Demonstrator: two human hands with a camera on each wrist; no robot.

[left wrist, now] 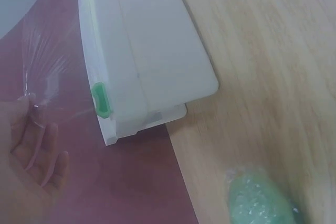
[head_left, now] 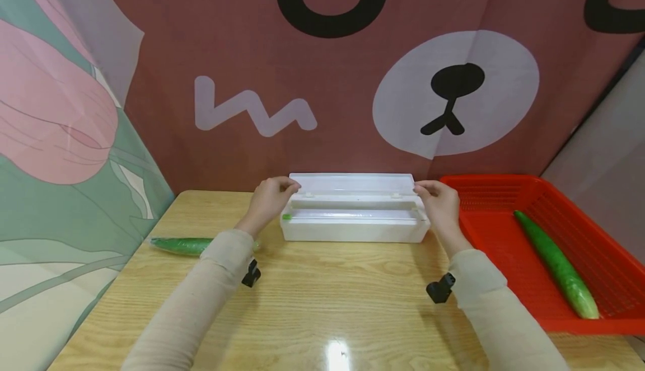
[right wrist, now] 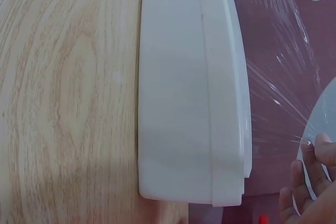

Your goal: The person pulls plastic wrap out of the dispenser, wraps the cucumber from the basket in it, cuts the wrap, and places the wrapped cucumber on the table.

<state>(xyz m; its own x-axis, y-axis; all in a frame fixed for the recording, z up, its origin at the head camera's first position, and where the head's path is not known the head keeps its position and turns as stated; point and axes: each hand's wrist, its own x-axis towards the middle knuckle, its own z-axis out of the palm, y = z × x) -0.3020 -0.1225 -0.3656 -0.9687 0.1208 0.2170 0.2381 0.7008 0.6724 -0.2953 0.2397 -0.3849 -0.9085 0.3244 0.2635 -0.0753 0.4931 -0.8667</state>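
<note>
A white cling film dispenser box (head_left: 353, 232) stands on the table, its lid (head_left: 353, 183) tipped up at the back and a roll (head_left: 353, 214) inside. Clear cling film (right wrist: 278, 93) is drawn out of it, stretched and creased between both hands. My left hand (head_left: 271, 200) pinches one corner of the film above the box's left end, near a green slider (left wrist: 101, 100). At the other end, my right hand (head_left: 440, 202) pinches the opposite corner between thumb and fingers. A cucumber in clear wrap (head_left: 181, 246) lies left of the box, partly hidden by the left forearm.
On the right, a red plastic basket (head_left: 484, 270) holds one bare cucumber (head_left: 556, 264). The wooden table (head_left: 342, 298) ends at a printed cloth backdrop (head_left: 332, 74) behind the box. Each wrist carries a small black camera (head_left: 440, 289).
</note>
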